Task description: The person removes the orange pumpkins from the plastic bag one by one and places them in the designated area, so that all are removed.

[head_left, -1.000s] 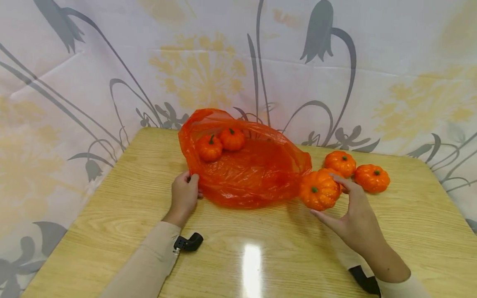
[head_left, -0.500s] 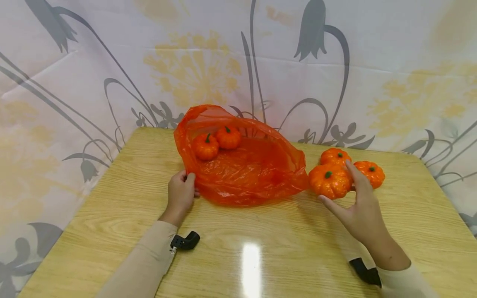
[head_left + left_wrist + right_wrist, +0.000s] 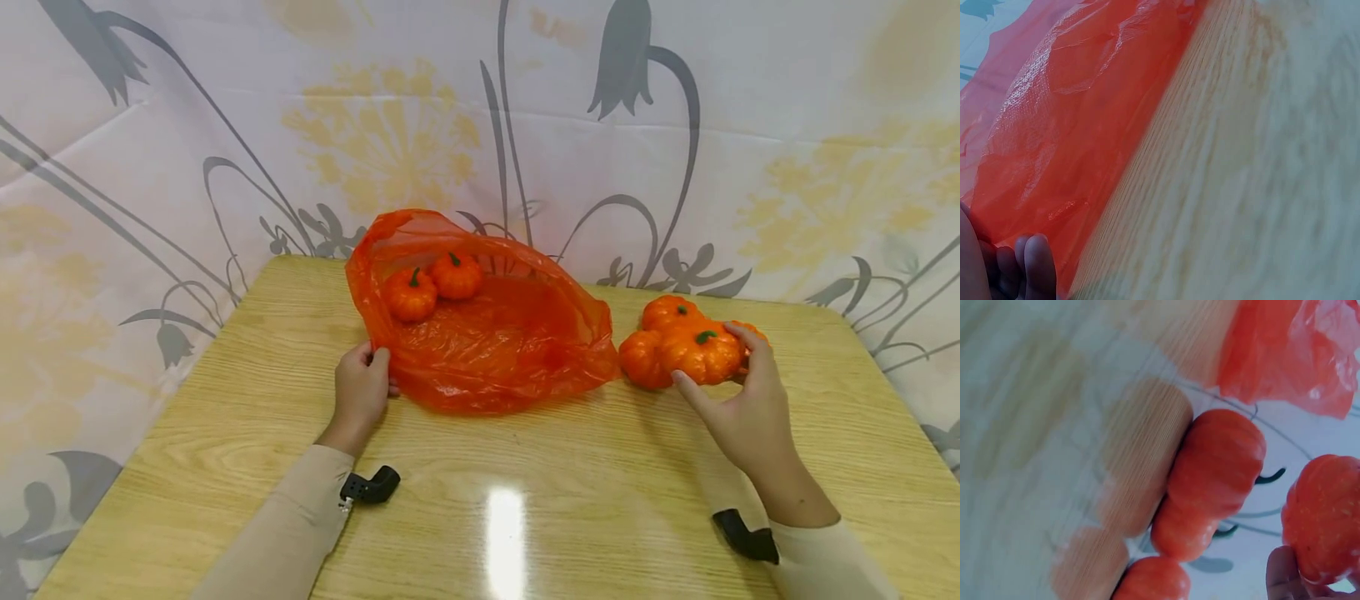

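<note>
In the head view my left hand (image 3: 362,387) pinches the near left rim of an orange plastic bag (image 3: 487,358), which lies with its mouth wide. Two small orange pumpkins, one nearer (image 3: 411,298) and one farther (image 3: 459,279), sit inside it. My right hand (image 3: 753,412) holds another orange pumpkin (image 3: 701,354) between thumb and fingers. The right wrist view shows this held pumpkin (image 3: 1325,519) raised off the table. Three pumpkins stand on the table around it: one at the left (image 3: 641,362), one behind (image 3: 667,310), and one mostly hidden at the right (image 3: 753,332).
Everything stands on a light wood-grain table (image 3: 450,483). A flower-printed cloth (image 3: 420,133) hangs directly behind its far edge. The bag's right end comes close to the leftmost loose pumpkin. Black devices are strapped to the left wrist (image 3: 371,485) and right wrist (image 3: 746,537).
My right hand has moved right and slightly up with its pumpkin, uncovering the pumpkin at the left and partly covering the right one. My left hand still holds the bag rim.
</note>
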A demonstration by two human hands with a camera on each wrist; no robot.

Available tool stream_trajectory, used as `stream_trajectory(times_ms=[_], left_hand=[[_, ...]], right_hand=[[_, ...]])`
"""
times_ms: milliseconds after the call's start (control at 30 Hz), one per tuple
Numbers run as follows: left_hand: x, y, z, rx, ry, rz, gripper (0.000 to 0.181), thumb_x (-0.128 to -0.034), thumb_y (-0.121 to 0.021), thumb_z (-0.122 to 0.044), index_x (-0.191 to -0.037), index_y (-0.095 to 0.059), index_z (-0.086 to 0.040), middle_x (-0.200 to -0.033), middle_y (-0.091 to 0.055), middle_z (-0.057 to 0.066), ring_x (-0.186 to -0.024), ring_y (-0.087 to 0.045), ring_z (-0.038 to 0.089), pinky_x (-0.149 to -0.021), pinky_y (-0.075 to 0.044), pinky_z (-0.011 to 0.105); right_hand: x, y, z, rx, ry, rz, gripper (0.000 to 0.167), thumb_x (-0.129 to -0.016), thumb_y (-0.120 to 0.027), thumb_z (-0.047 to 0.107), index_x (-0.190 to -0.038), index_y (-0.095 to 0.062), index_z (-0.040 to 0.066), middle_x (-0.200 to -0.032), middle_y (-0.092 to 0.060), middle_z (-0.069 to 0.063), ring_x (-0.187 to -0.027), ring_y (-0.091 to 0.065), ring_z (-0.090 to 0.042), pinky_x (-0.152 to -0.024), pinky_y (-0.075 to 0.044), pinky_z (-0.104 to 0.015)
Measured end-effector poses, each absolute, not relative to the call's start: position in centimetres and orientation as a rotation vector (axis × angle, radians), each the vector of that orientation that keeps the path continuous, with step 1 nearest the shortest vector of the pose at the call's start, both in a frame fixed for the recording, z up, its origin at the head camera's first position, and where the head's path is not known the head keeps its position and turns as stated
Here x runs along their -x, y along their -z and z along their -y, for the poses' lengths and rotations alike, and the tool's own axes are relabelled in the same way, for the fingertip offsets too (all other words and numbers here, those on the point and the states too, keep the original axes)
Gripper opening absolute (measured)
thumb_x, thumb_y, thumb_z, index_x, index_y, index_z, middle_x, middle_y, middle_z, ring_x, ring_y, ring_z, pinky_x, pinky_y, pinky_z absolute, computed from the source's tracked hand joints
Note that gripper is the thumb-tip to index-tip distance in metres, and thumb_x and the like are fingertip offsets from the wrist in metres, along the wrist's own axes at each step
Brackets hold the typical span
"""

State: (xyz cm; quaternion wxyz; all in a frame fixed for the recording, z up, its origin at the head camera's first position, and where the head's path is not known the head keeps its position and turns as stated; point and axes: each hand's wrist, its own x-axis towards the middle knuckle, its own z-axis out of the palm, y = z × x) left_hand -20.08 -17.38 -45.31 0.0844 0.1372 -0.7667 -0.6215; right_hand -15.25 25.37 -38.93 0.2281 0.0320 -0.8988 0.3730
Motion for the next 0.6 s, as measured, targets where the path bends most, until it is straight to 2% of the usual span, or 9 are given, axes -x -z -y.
stream_trajectory(times_ms=[133,200,233,267,333,367,433,467,600], left_hand=[[20.0,45.2,17.3,-0.411,1.856,2.291,0.025,-0.0974,-0.046,-0.016,-0.084,-0.059,0.0,-0.064,-0.053,0.004,-0.05,-0.056,0.013,-0.048,-0.055,0.025],[20.0,45.1,17.3,-0.413,1.853,2.293,0.025,-0.0973,-0.046,-0.016,-0.083,-0.059,-0.001,-0.064,-0.052,0.004,-0.049,-0.056,0.013,-0.048,-0.055,0.026],[20.0,45.1,17.3,-0.414,1.846,2.293,0.025,-0.0971,-0.046,-0.017,-0.082,-0.058,-0.001,-0.064,-0.052,0.004,-0.049,-0.056,0.014,-0.048,-0.055,0.026],[20.0,45.2,17.3,-0.417,1.84,2.295,0.025,-0.0969,-0.046,-0.017,-0.082,-0.058,-0.002,-0.064,-0.052,0.004,-0.049,-0.055,0.014,-0.048,-0.055,0.026],[20.0,45.2,17.3,-0.419,1.836,2.293,0.024,-0.0965,-0.046,-0.016,-0.081,-0.058,-0.002,-0.063,-0.052,0.004,-0.049,-0.055,0.014,-0.047,-0.055,0.026],[20.1,45.3,17.3,-0.42,1.837,2.291,0.024,-0.0964,-0.046,-0.016,-0.081,-0.058,-0.002,-0.063,-0.052,0.004,-0.049,-0.055,0.014,-0.047,-0.055,0.026],[20.1,45.3,17.3,-0.419,1.839,2.287,0.024,-0.0964,-0.046,-0.015,-0.081,-0.058,-0.001,-0.063,-0.052,0.004,-0.048,-0.055,0.013,-0.047,-0.055,0.025],[20.1,45.3,17.3,-0.415,1.841,2.285,0.024,-0.0964,-0.046,-0.015,-0.082,-0.058,-0.001,-0.063,-0.052,0.004,-0.049,-0.055,0.013,-0.047,-0.055,0.025],[20.1,45.2,17.2,-0.407,1.846,2.287,0.024,-0.0965,-0.046,-0.015,-0.082,-0.058,0.0,-0.063,-0.052,0.003,-0.049,-0.055,0.012,-0.047,-0.054,0.025]], right_hand=[[15.5,38.8,-26.5,-0.009,-1.059,2.513,0.083,-0.083,-0.078,0.014,-0.15,-0.029,0.005,-0.137,-0.05,-0.024,-0.1,-0.04,0.014,-0.08,-0.033,0.001],[15.7,38.8,-27.0,0.039,-1.075,2.551,0.083,-0.086,-0.075,0.017,-0.151,-0.025,0.005,-0.139,-0.046,-0.025,-0.106,-0.046,0.003,-0.079,-0.034,0.001],[15.8,38.8,-27.3,0.063,-1.084,2.573,0.083,-0.087,-0.074,0.018,-0.151,-0.023,0.004,-0.142,-0.044,-0.026,-0.112,-0.049,-0.005,-0.085,-0.036,-0.002],[15.9,38.8,-27.6,0.082,-1.097,2.595,0.083,-0.088,-0.072,0.019,-0.151,-0.02,0.003,-0.144,-0.041,-0.027,-0.118,-0.049,-0.015,-0.093,-0.04,-0.009],[16.1,38.9,-28.0,0.113,-1.12,2.632,0.084,-0.09,-0.07,0.021,-0.152,-0.017,0.002,-0.147,-0.036,-0.029,-0.125,-0.045,-0.036,-0.106,-0.044,-0.029],[16.2,39.0,-28.2,0.12,-1.13,2.647,0.084,-0.09,-0.069,0.021,-0.152,-0.015,0.001,-0.148,-0.033,-0.031,-0.127,-0.042,-0.044,-0.109,-0.044,-0.042],[16.4,39.1,-28.4,0.127,-1.15,2.671,0.085,-0.09,-0.068,0.02,-0.153,-0.013,0.0,-0.15,-0.028,-0.033,-0.13,-0.038,-0.051,-0.107,-0.038,-0.066],[16.5,39.2,-28.5,0.128,-1.151,2.681,0.085,-0.09,-0.067,0.02,-0.153,-0.013,-0.001,-0.15,-0.027,-0.035,-0.129,-0.036,-0.052,-0.104,-0.036,-0.072],[16.6,39.2,-28.8,0.132,-1.125,2.738,0.085,-0.091,-0.064,0.023,-0.154,-0.013,-0.004,-0.149,-0.023,-0.039,-0.127,-0.034,-0.056,-0.099,-0.037,-0.077]])
